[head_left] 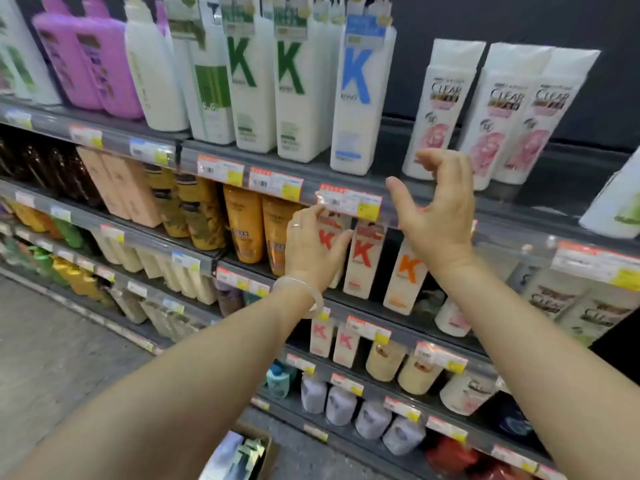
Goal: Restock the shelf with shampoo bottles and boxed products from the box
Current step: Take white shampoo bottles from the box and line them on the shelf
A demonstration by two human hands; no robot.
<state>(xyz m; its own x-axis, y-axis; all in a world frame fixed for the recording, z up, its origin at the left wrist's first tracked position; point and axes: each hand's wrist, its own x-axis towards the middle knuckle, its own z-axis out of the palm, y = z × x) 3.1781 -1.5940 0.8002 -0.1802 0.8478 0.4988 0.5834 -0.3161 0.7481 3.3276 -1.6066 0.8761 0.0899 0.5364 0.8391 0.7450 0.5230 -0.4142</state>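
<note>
A gap is left on the shelf (349,181) between bottles, the right hand (438,209) is held spread before its edge, and a red-K box (330,251) is gripped by the left hand (311,251).

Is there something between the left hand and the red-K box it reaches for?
Nothing visible. The left hand already lies on the front of the red-K box, fingers curled over its top, just under the price tag strip.
</note>
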